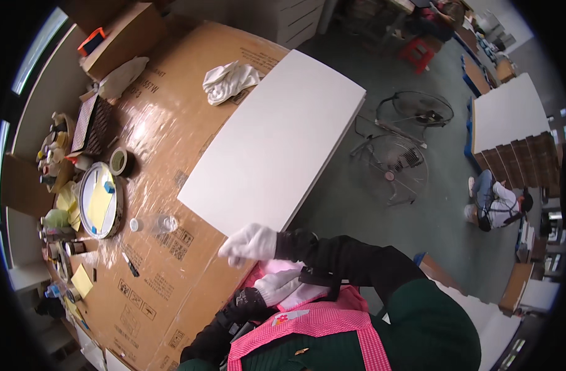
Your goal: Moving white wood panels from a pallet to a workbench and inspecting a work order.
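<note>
Both of my hands wear white gloves. My right hand (251, 243) is closed, its fingers curled, beside the near corner of a large white panel (277, 142). Whatever may be inside that hand is hidden. Close to my body, my left hand (277, 287) lies against pink cloth at the front of my pink checked apron (320, 317). Its fingertips disappear by a black device (317, 276) near my right forearm, so its grip is unclear. The panel lies flat on the cardboard-covered table, with its long right side along the table's edge.
A white cloth (228, 82) rests beyond the panel. Leftward on the table are a tape roll (121, 161), a round tub (117, 213), a clear plastic cup (166, 223) and a cutter knife (131, 264). Floor fans (391, 168) stand to the right; a person (501, 201) crouches farther off.
</note>
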`<state>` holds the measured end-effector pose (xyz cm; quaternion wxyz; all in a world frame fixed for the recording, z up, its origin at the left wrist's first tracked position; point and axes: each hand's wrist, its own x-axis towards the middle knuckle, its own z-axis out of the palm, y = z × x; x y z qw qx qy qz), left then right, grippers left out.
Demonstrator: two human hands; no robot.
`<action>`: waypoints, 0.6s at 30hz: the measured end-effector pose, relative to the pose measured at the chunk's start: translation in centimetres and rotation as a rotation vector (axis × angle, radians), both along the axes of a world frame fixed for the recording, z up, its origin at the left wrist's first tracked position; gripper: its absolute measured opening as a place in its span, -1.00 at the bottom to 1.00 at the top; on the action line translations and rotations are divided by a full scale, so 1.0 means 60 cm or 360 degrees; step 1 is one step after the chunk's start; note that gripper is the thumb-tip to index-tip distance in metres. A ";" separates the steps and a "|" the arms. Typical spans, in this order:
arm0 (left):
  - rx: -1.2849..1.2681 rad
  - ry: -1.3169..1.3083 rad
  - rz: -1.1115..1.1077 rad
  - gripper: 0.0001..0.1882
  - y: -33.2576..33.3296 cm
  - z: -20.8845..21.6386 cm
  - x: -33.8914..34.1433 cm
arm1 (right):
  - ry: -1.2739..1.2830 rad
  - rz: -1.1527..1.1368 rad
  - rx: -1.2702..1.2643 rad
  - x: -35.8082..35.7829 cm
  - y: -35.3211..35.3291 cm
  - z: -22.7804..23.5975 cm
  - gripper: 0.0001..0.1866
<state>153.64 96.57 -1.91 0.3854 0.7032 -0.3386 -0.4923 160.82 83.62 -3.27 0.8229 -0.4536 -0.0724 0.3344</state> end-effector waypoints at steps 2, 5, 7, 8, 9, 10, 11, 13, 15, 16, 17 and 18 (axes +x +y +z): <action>-0.0030 0.0331 -0.0332 -0.58 -0.062 0.007 0.028 | 0.0089 -0.0831 -0.0029 0.007 -0.135 0.016 -0.64; -0.0416 0.1331 0.0108 -0.53 -0.149 0.016 0.011 | 0.0524 -0.1697 0.0938 -0.037 -0.311 0.100 -0.29; -0.0230 0.1461 0.0275 -0.44 -0.210 0.039 -0.010 | 0.0337 -0.1931 0.1157 -0.119 -0.388 0.130 -0.22; -0.0410 0.1478 0.0295 -0.39 -0.243 0.018 -0.034 | 0.0209 -0.2031 0.1174 -0.171 -0.423 0.135 -0.22; -0.0386 0.1497 0.0186 -0.39 -0.265 0.008 -0.062 | 0.0148 -0.2107 0.1181 -0.225 -0.447 0.143 -0.20; -0.0346 0.1539 0.0326 -0.37 -0.286 0.020 -0.084 | 0.0096 -0.2189 0.1186 -0.275 -0.461 0.149 -0.20; -0.0322 0.1572 0.0472 -0.35 -0.309 0.024 -0.107 | 0.0075 -0.2278 0.1242 -0.321 -0.472 0.148 -0.19; -0.0523 0.1331 0.0396 -0.30 -0.323 0.023 -0.156 | -0.0010 -0.2467 0.1356 -0.417 -0.471 0.140 -0.15; -0.0786 0.0889 0.0197 -0.33 -0.390 0.078 -0.202 | 0.0183 -0.2739 0.1445 -0.514 -0.484 0.074 -0.21; -0.0936 0.0656 0.0122 -0.37 -0.408 0.101 -0.235 | 0.0422 -0.2917 0.1467 -0.553 -0.462 0.027 -0.24; -0.1170 0.0205 -0.0148 -0.41 -0.434 0.116 -0.271 | 0.0521 -0.2907 0.1428 -0.612 -0.437 -0.027 -0.27; -0.1450 -0.0186 -0.0463 -0.44 -0.491 0.138 -0.338 | -0.0727 -0.2049 0.2042 -0.722 -0.434 -0.149 -0.27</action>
